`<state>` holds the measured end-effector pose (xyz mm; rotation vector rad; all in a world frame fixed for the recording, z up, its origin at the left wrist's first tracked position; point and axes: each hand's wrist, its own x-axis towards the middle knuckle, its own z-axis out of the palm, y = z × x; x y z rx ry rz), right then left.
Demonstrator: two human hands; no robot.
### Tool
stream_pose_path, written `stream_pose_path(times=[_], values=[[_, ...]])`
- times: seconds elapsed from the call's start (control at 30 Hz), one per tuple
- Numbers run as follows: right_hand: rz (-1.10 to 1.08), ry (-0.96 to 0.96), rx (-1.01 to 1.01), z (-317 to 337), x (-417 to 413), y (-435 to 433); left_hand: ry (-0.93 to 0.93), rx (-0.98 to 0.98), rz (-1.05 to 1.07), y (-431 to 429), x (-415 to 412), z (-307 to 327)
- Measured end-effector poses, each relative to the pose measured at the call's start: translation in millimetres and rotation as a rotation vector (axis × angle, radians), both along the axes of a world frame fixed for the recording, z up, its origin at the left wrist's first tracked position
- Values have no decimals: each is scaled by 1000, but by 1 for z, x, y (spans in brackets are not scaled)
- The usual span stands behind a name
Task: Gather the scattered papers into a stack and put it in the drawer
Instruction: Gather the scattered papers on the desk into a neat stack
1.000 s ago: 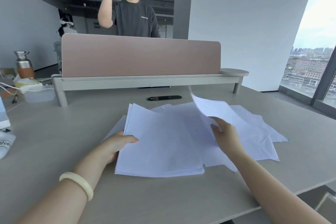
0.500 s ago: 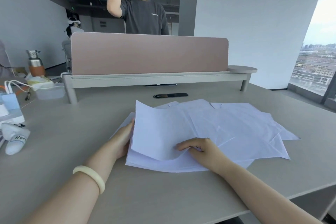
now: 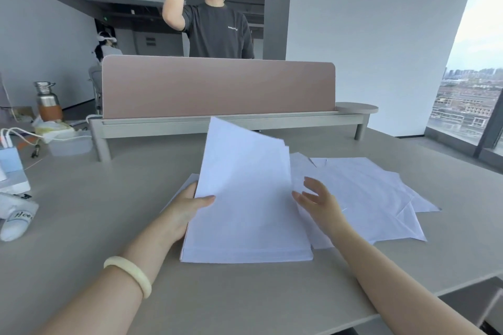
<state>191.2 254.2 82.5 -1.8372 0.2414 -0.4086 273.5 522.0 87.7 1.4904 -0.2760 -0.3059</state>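
Note:
A stack of white papers (image 3: 245, 215) lies on the grey desk, its far end lifted and tilted up. My left hand (image 3: 187, 208) grips the stack's left edge, thumb on top and fingers beneath. My right hand (image 3: 317, 200) hovers at the stack's right edge with fingers spread, holding nothing. Several loose white sheets (image 3: 364, 196) lie spread and overlapping on the desk to the right of the stack. No drawer is in view.
A pink divider panel (image 3: 217, 87) on a low shelf crosses the desk behind the papers. A person (image 3: 217, 27) stands beyond it. A metal bottle (image 3: 48, 102), a plastic box (image 3: 69, 144), cables and white items sit at the left. The desk's front edge (image 3: 408, 304) is near.
My right hand has let go of the sheet it pressed onto the stack and lifted away open. My left hand has raised the stack's far end off the desk.

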Motion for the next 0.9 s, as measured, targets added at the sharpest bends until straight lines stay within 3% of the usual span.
stream_pose_path(times=[0.1, 0.3, 0.6, 0.77, 0.9], values=[[76, 9, 153, 30, 14, -4, -167, -83, 42, -15, -9, 21], [-3, -264, 126, 84, 20, -4, -407, -111, 103, -42, -10, 56], [28, -287, 294, 60, 6, 8, -348, -130, 170, -50, -17, 38], [23, -230, 171, 42, 6, 6, -277, -64, 224, -55, -19, 33], [-34, -181, 158, 47, 7, -15, -335, -18, 183, -48, -7, 50]])
